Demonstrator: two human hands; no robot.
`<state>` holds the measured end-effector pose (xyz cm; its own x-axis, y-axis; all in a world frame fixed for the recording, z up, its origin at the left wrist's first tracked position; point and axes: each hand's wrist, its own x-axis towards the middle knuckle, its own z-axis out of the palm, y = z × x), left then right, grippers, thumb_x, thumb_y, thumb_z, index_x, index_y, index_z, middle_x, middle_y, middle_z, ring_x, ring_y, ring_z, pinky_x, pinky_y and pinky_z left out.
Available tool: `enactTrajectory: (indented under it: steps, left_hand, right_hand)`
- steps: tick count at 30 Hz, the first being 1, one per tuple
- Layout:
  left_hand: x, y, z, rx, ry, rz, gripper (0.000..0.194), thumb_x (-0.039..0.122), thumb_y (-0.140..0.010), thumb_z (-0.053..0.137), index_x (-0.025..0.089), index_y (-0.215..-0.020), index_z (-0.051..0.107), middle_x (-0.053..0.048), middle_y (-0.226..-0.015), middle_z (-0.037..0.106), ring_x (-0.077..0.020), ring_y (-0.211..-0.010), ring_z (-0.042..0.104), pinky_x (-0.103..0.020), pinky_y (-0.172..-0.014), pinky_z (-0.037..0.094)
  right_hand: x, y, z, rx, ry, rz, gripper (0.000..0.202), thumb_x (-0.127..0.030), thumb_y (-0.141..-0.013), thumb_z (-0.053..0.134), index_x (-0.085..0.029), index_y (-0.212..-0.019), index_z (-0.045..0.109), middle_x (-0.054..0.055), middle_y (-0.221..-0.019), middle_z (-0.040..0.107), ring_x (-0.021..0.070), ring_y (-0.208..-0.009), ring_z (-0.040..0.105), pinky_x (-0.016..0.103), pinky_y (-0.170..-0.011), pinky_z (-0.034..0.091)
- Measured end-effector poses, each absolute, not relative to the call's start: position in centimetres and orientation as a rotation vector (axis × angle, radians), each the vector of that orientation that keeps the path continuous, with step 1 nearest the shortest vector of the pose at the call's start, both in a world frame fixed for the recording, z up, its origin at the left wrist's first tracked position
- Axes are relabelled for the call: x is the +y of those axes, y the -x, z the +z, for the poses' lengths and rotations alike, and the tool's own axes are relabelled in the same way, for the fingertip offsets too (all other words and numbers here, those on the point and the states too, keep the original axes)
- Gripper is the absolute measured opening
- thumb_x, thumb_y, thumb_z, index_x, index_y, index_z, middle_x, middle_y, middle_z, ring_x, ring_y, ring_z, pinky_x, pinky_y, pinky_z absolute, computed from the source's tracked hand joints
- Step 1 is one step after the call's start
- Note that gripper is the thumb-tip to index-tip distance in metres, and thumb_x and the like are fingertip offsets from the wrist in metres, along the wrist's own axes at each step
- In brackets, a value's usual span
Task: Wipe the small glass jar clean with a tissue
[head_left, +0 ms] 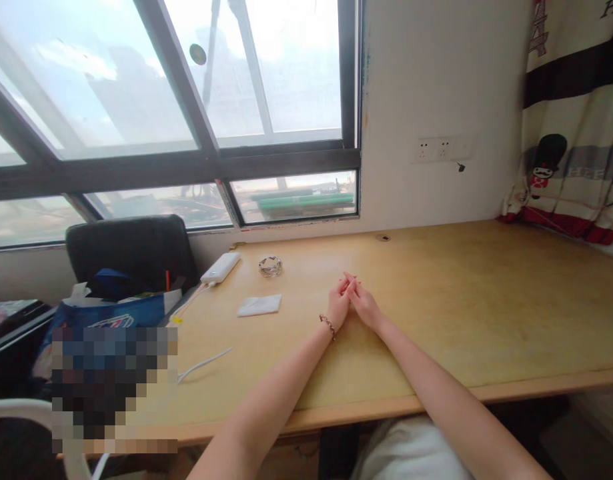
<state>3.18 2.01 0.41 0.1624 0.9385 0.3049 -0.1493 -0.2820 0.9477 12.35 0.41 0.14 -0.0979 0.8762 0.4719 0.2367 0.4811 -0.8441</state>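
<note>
My left hand and my right hand rest together on the wooden table, their fingers interlaced and closed. No object shows between them, though the palms are hidden. A dark beaded bracelet circles my left wrist. To the left of the hands lies a flat white packet, perhaps tissues. Farther back sits a ring-shaped silvery trinket, apart from both hands.
A white power bank with a plugged-in cable stands near the table's left edge. Another white cable reaches onto the table. Beyond that edge are a black chair and a blue bag. Wall sockets and a curtain are behind.
</note>
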Motion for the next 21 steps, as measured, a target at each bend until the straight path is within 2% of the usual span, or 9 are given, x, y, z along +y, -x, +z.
enactTrajectory:
  steps: [21]
  left_hand:
    - [2.6, -3.2, -0.8, 0.867, -1.476, 1.317, 0.040, 0.042, -0.081, 0.038, 0.014, -0.102, 0.057, -0.009, -0.095, 0.064, -0.0188, -0.086, 0.059, -0.032, -0.079, 0.045]
  right_hand:
    - [0.6, -12.3, -0.2, -1.681, 1.088, 0.602, 0.050, -0.046, -0.084, 0.035, -0.022, -0.128, 0.036, 0.008, -0.121, 0.050, 0.0219, -0.106, 0.050, 0.037, -0.091, 0.038]
